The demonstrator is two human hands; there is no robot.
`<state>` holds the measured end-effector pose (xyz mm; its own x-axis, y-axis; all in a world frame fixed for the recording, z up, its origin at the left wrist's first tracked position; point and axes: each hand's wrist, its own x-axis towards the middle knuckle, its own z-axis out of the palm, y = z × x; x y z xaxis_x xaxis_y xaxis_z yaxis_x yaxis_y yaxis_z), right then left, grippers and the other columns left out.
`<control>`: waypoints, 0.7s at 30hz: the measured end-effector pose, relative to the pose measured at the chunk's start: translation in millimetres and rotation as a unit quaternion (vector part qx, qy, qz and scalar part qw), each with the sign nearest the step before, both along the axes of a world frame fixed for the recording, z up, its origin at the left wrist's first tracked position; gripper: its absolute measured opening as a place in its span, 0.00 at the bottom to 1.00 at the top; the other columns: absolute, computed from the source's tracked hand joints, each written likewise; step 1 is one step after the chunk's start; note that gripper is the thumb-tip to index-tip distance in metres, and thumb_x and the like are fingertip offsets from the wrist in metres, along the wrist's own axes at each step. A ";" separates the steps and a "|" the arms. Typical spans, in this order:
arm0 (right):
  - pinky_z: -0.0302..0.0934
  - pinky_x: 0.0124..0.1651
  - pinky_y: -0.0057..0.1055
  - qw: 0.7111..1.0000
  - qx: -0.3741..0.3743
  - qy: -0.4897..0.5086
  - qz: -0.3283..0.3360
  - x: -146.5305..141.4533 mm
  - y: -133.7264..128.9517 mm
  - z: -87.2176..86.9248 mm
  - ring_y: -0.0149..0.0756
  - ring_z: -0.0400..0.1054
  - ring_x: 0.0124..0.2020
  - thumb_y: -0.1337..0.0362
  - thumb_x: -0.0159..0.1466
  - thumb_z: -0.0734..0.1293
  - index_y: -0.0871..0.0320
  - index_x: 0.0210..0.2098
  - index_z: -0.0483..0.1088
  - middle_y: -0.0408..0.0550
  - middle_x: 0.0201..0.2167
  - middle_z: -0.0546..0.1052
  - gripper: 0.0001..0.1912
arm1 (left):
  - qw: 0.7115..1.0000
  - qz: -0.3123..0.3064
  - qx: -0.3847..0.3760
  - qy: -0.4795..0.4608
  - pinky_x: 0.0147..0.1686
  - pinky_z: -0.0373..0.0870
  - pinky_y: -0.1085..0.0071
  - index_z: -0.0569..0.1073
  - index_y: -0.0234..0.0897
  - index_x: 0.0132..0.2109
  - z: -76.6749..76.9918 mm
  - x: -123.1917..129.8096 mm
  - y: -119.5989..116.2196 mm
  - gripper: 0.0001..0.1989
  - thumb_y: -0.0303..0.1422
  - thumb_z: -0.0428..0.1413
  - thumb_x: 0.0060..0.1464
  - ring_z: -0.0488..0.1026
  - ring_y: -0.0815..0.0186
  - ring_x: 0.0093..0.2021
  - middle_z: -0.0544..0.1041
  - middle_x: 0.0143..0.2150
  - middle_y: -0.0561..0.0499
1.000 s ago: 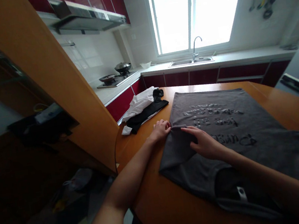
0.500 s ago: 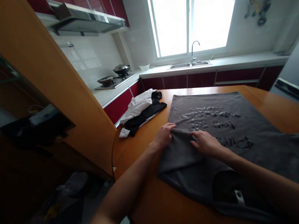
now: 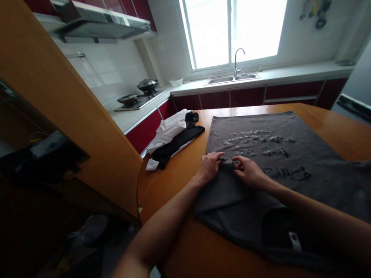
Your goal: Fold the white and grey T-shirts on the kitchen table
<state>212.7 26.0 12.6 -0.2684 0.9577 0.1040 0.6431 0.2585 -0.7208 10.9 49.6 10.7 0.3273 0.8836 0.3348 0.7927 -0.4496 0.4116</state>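
Observation:
A dark grey shirt [image 3: 311,143] with raised dark lettering lies spread on the wooden table, its neck opening and white label towards me. On its left side a sleeve [image 3: 228,188] is folded in over the body. My left hand [image 3: 209,167] has its fingers curled over the outer corner of that sleeve's end. Close to its right, my right hand [image 3: 249,171] pinches the same end between thumb and fingers. A small ridge of cloth rises between the two hands. Part of the lettering is hidden by my right hand.
White and black clothes [image 3: 174,136] lie in a heap on the table's [image 3: 175,191] left part. A wooden panel [image 3: 99,124] stands close on the left. Behind the table are a counter with a sink [image 3: 232,78] and a stove [image 3: 141,101] with pans.
My left hand has shifted right, and the gap between my hands has narrowed. The sleeve end between them is now bunched up. The view has shifted slightly.

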 end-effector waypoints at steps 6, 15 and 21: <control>0.62 0.42 0.29 0.997 0.064 -0.028 0.035 -1.2 -7.0 5.2 0.34 0.71 0.36 0.75 0.58 0.63 0.57 0.52 0.71 0.47 0.38 0.76 0.23 | 0.995 -0.018 0.060 -0.073 0.52 0.70 0.63 0.72 0.44 0.56 1.7 -0.3 -1.8 0.23 0.19 0.53 0.56 0.73 0.62 0.47 0.74 0.45 0.50; 0.60 0.57 0.40 0.957 0.149 -0.245 0.034 -1.7 -27.1 11.2 0.49 0.64 0.57 0.68 0.68 0.57 0.59 0.57 0.71 0.60 0.58 0.71 0.21 | 0.991 -0.113 0.059 0.029 0.61 0.66 0.61 0.75 0.39 0.56 -1.3 -3.8 -10.1 0.19 0.24 0.47 0.64 0.70 0.60 0.59 0.74 0.57 0.45; 0.40 0.71 0.53 0.949 0.115 -0.275 0.107 -12.2 -39.9 -11.6 0.53 0.41 0.73 0.56 0.72 0.54 0.72 0.71 0.51 0.64 0.73 0.50 0.34 | 0.973 -0.150 -0.038 0.172 0.69 0.48 0.49 0.56 0.34 0.71 -8.3 -1.0 -19.1 0.26 0.35 0.41 0.70 0.48 0.55 0.74 0.52 0.74 0.41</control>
